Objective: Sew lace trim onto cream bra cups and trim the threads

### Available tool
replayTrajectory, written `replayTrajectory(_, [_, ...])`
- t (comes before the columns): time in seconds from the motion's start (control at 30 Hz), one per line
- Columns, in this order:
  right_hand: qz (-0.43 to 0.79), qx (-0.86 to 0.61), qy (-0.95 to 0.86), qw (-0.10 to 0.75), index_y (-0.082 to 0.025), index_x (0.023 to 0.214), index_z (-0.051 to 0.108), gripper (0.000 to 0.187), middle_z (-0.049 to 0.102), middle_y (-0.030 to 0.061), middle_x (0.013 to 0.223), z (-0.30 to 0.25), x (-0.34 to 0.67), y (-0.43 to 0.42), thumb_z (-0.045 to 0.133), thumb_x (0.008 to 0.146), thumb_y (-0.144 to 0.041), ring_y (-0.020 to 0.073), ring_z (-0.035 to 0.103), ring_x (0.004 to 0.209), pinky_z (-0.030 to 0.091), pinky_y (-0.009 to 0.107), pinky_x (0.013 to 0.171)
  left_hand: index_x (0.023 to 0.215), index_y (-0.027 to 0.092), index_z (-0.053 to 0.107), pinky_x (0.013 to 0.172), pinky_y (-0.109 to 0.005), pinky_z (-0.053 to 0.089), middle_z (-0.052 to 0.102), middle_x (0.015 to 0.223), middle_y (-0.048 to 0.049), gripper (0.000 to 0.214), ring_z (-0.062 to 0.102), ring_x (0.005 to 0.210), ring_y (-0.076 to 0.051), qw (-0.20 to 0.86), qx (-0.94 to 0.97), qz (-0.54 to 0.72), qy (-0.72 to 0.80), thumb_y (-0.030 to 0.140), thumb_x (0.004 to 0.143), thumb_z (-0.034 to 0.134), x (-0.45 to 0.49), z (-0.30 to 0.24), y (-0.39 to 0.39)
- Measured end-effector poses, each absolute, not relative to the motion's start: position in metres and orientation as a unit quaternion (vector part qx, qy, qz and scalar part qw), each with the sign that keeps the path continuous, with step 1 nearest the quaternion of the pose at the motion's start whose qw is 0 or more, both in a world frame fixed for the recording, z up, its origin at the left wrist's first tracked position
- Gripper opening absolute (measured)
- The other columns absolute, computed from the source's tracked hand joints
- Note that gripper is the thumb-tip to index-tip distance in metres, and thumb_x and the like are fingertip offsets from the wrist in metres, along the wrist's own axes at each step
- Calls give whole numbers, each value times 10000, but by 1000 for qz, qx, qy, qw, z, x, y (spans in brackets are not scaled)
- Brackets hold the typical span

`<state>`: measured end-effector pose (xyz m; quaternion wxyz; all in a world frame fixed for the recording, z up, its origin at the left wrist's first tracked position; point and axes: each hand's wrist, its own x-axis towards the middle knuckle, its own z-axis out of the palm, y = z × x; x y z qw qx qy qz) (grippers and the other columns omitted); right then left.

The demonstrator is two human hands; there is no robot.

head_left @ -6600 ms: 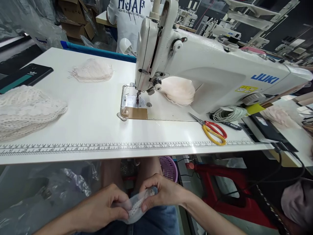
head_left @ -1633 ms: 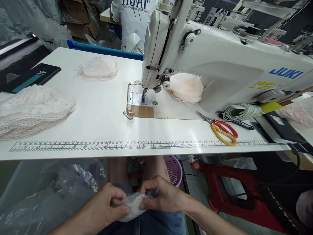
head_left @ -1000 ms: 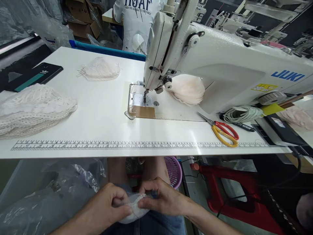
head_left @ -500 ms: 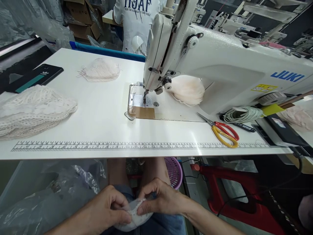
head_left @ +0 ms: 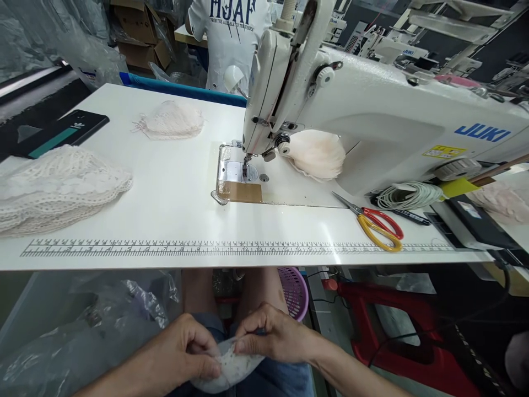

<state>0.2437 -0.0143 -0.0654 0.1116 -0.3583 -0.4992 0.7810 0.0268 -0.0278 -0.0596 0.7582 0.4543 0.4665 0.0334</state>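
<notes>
White JUKI machine (head_left: 372,107), cloth (head_left: 236,366) in hands (head_left: 184,350) (head_left: 279,336)

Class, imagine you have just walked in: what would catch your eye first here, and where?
The big white JUKI sewing machine dominates the upper right. Next come the red-and-yellow scissors lying on the white table in front of it. Below the table edge, the left hand and right hand hold a pale fabric piece.

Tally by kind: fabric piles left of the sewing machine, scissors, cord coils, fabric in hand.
Cream lace pile, pale pink fabric pile: 2
Red-and-yellow-handled scissors: 1
Pale green cord coil: 1
Held white fabric piece: 1
Total: 5
</notes>
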Motion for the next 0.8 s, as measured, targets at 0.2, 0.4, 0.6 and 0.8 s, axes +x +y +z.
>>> replayTrajectory(0.2, [763,-338,-538,120,-110,832,709,451,573,-7,656,-71,243,-18,724,671,-531,90,463,589,361,181,546,582,118,689,460,-211,188,413,475,47,185,315,487,-83,739,470,27,481,289,648,662,27,-62,-30])
replayTrajectory(0.4, [749,-381,-526,134,-115,740,711,425,530,-34,588,-71,237,-21,765,610,-516,67,410,532,322,168,492,621,110,692,473,-205,216,445,504,35,205,350,518,-97,741,466,24,483,309,650,647,26,-63,-31])
replayTrajectory(0.6, [772,-365,-499,148,-100,730,719,483,570,-12,598,-69,238,-21,746,599,-565,69,449,524,363,171,505,591,130,679,475,-207,213,435,498,50,176,337,505,-90,727,478,21,493,299,640,671,25,-60,-31])
replayTrajectory(0.8, [785,-367,-478,141,-96,737,728,467,596,5,608,-69,239,-20,781,570,-528,80,488,527,387,178,515,564,127,644,472,-211,194,379,477,61,172,290,492,-81,745,481,31,461,261,672,644,27,-57,-30])
